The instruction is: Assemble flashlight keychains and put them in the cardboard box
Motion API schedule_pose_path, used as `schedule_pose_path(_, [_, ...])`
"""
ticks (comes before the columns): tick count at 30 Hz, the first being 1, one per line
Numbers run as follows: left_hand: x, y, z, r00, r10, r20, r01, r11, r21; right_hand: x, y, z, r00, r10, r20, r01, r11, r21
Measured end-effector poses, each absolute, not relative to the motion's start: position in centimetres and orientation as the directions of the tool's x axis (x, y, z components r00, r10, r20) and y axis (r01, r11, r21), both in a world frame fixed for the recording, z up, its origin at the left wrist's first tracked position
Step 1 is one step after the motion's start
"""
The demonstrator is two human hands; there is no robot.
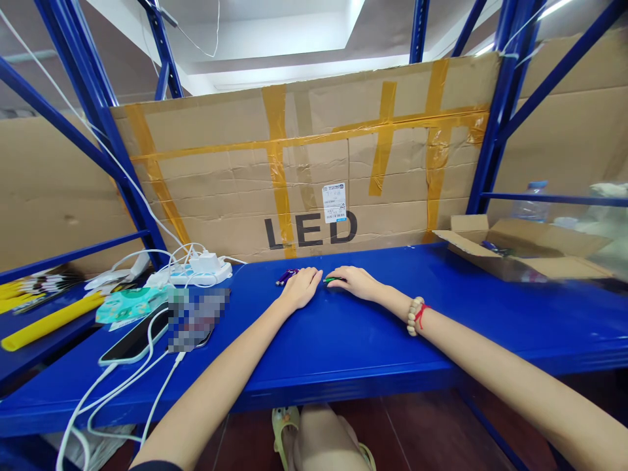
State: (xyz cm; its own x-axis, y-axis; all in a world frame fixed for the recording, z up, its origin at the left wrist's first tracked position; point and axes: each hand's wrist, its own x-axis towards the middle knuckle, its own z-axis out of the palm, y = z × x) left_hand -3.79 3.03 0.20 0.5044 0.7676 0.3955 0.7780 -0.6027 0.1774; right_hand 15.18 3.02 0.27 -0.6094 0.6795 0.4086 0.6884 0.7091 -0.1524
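Note:
My left hand (301, 288) lies palm down on the blue tabletop, its fingers stretched forward. Just beyond its knuckles are a few small, shiny purple pieces (286, 278), too small to name and partly hidden by that hand. Facing it, my right hand (357, 282) rests on the table with its fingers closed around a small green item (331, 279). Only one end of that item sticks out between thumb and fingers, so its kind is unclear. A narrow gap separates the two hands.
On the left lie a phone (135, 337), white charging cables, a power strip (216, 271) and a teal packet (130, 304). An open cardboard box (515, 265) stands at the right. Behind the table rises a taped cardboard sheet (226, 196) between blue posts.

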Motion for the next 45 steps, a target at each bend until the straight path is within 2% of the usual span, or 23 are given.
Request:
schedule_pose_path(10, [-3.8, 3.1, 0.1, 0.493, 0.772, 0.402, 0.783, -0.595, 0.182, 15.2, 2.9, 0.1, -0.558, 0.716, 0.419, 0.691, 0.681, -0.244])
schedule_pose_path(15, [-3.9, 2.9, 0.2, 0.521, 0.75, 0.407, 0.759, -0.625, 0.181, 15.4, 2.9, -0.1, -0.571, 0.719, 0.397, 0.697, 0.68, -0.228])
schedule_pose_path(22, [-3.8, 3.0, 0.0, 0.664, 0.616, 0.423, 0.679, -0.734, 0.003, 15.5, 3.0, -0.2, -0.61, 0.666, 0.428, 0.648, 0.731, -0.213])
schedule_pose_path(28, [-3.7, 2.8, 0.3, 0.609, 0.659, 0.44, 0.76, -0.645, -0.085, 15.5, 3.7, -0.8, -0.589, 0.651, 0.478, 0.644, 0.736, -0.209])
schedule_pose_path(37, [-4.1, 2.6, 0.8, 0.547, 0.733, 0.405, 0.82, -0.567, -0.081, 15.7, 3.8, -0.9, -0.603, 0.675, 0.424, 0.652, 0.724, -0.226])
schedule_pose_path(45, [-4.7, 3.2, 0.7, 0.364, 0.846, 0.39, 0.925, -0.377, -0.045, 15.7, 3.7, -0.8, -0.598, 0.684, 0.417, 0.651, 0.718, -0.245])
